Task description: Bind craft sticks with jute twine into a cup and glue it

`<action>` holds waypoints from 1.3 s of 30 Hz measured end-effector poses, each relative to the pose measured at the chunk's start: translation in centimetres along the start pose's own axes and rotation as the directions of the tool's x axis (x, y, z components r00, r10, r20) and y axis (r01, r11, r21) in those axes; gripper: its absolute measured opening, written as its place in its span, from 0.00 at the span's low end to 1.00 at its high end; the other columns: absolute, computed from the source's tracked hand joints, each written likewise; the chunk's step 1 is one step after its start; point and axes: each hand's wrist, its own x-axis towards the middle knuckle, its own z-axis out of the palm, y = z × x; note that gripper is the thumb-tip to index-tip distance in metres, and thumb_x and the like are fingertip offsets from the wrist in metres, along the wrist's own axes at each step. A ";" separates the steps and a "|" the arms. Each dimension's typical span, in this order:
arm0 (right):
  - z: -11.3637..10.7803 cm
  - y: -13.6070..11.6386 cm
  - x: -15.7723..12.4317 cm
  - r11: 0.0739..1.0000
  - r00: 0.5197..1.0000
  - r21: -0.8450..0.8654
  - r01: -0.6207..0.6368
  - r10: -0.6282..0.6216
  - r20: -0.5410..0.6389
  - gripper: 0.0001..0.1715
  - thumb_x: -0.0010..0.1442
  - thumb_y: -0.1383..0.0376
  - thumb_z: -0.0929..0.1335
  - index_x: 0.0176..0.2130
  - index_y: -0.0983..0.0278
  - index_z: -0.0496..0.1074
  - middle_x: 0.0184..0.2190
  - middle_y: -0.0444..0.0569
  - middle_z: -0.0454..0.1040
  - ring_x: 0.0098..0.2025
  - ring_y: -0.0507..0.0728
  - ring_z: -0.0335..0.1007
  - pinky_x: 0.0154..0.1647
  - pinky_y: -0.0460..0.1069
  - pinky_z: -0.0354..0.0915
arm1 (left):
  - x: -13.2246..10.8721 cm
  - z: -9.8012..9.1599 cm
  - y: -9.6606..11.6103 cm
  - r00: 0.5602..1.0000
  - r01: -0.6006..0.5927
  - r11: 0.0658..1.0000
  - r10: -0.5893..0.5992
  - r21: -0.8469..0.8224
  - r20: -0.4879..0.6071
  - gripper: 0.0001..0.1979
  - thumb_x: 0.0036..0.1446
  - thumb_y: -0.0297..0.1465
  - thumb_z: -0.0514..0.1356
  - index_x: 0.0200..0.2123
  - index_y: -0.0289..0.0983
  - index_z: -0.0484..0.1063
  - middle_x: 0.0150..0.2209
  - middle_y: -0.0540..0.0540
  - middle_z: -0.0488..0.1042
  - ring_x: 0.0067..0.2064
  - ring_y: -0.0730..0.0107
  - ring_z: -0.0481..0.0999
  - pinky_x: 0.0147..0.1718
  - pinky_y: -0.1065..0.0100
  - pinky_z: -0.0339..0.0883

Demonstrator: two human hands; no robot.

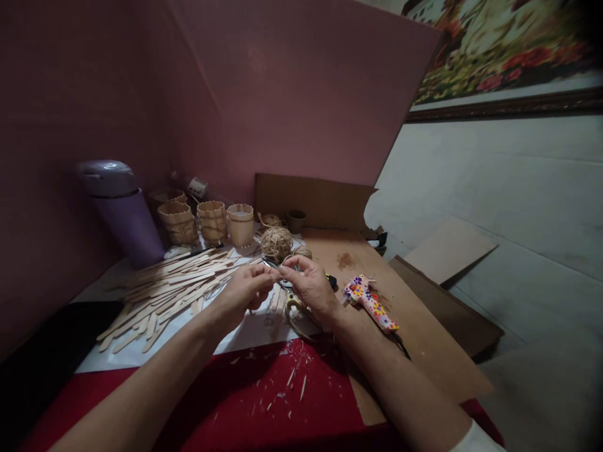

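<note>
My left hand (247, 290) and my right hand (308, 285) meet in the middle of the table, fingers pinched together on something thin that I cannot make out. Gold-handled scissors (294, 307) lie directly under my right hand. A ball of brown twine (276, 243) sits just behind my fingers. A heap of flat wooden craft sticks (169, 289) spreads out to the left of my left hand. A flower-patterned glue gun (370, 301) rests on cardboard to the right of my right wrist.
Three small stick-built cups (211, 221) stand at the back, beside a purple flask (123, 210). Cardboard sheets (414, 326) cover the right side. Wood chips litter the red cloth (273, 389) in front. A pink board (292, 94) forms the back wall.
</note>
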 end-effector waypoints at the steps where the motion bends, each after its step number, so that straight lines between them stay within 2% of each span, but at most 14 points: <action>1: 0.0 0.0 0.0 1.000 1.000 -0.004 0.003 -0.003 0.001 0.16 0.52 0.52 0.71 0.31 0.62 0.67 0.11 0.33 0.50 0.14 0.45 0.40 0.15 0.44 0.37 | 0.0 -0.1 0.0 1.000 0.016 0.999 -0.016 -0.036 0.016 0.13 0.46 0.37 0.64 0.25 0.36 0.63 0.17 0.59 0.50 0.17 0.84 0.45 0.16 0.74 0.33; 7: 0.1 0.0 0.1 1.000 1.000 -0.025 0.006 -0.005 0.014 0.17 0.53 0.52 0.70 0.31 0.62 0.68 0.13 0.34 0.53 0.14 0.45 0.42 0.16 0.44 0.38 | -0.1 -0.3 0.1 0.994 0.094 0.989 -0.086 -0.112 0.069 0.12 0.49 0.37 0.62 0.28 0.35 0.65 0.17 0.61 0.44 0.18 0.84 0.40 0.16 0.75 0.31; 17: -0.2 0.8 0.4 0.999 1.000 -0.044 0.005 -0.004 0.022 0.18 0.53 0.51 0.70 0.31 0.62 0.68 0.14 0.34 0.53 0.15 0.46 0.43 0.16 0.44 0.39 | 0.5 -0.6 -0.6 0.994 0.103 0.989 -0.097 -0.104 0.057 0.17 0.46 0.38 0.66 0.23 0.37 0.60 0.15 0.61 0.48 0.16 0.86 0.42 0.15 0.75 0.32; 20: -0.3 0.6 0.5 0.998 1.000 -0.057 0.027 -0.027 0.010 0.20 0.53 0.49 0.69 0.28 0.64 0.68 0.16 0.37 0.57 0.18 0.46 0.48 0.18 0.44 0.45 | 0.6 -0.5 -0.5 0.996 0.082 0.990 -0.079 -0.117 0.034 0.16 0.44 0.37 0.67 0.23 0.36 0.61 0.15 0.61 0.48 0.15 0.86 0.42 0.15 0.75 0.31; 24: -0.4 0.2 0.4 0.988 0.995 -0.136 0.077 -0.068 0.070 0.21 0.49 0.51 0.71 0.23 0.65 0.67 0.19 0.40 0.61 0.23 0.48 0.52 0.23 0.45 0.50 | 0.5 -0.4 -0.3 0.998 0.057 0.987 -0.061 -0.149 -0.023 0.15 0.42 0.35 0.66 0.23 0.36 0.62 0.15 0.61 0.48 0.16 0.86 0.42 0.15 0.75 0.32; 27: -0.3 0.0 0.2 0.983 0.994 -0.173 0.061 -0.044 0.104 0.18 0.49 0.55 0.71 0.22 0.65 0.66 0.20 0.40 0.62 0.24 0.48 0.53 0.24 0.45 0.51 | 0.6 -0.4 -0.5 0.997 0.036 0.982 -0.047 -0.184 -0.054 0.12 0.41 0.33 0.65 0.23 0.36 0.63 0.15 0.60 0.49 0.16 0.85 0.43 0.15 0.75 0.32; 32: -0.2 -0.1 0.1 0.981 0.991 -0.194 0.009 0.017 0.129 0.16 0.49 0.58 0.70 0.21 0.65 0.65 0.19 0.39 0.60 0.23 0.47 0.52 0.25 0.44 0.49 | 0.7 -0.3 -0.8 0.992 0.077 0.970 -0.097 -0.230 -0.079 0.13 0.41 0.32 0.65 0.23 0.36 0.62 0.15 0.61 0.48 0.16 0.85 0.42 0.15 0.75 0.32; 35: -0.2 -0.2 0.1 0.982 0.990 -0.190 0.002 0.025 0.141 0.15 0.49 0.58 0.70 0.21 0.66 0.65 0.20 0.40 0.61 0.24 0.47 0.52 0.25 0.44 0.50 | 0.7 -0.2 -0.8 0.994 0.053 0.980 -0.070 -0.189 -0.085 0.13 0.41 0.33 0.65 0.22 0.36 0.62 0.15 0.60 0.49 0.16 0.85 0.43 0.15 0.75 0.33; 39: -0.6 -0.2 0.2 0.980 0.989 -0.190 0.050 -0.022 0.146 0.16 0.51 0.56 0.69 0.23 0.66 0.69 0.21 0.41 0.64 0.25 0.48 0.55 0.25 0.44 0.52 | 0.6 -0.2 -0.6 0.990 -0.005 0.999 -0.001 -0.042 -0.142 0.13 0.41 0.36 0.65 0.24 0.35 0.65 0.15 0.58 0.56 0.16 0.84 0.50 0.15 0.76 0.38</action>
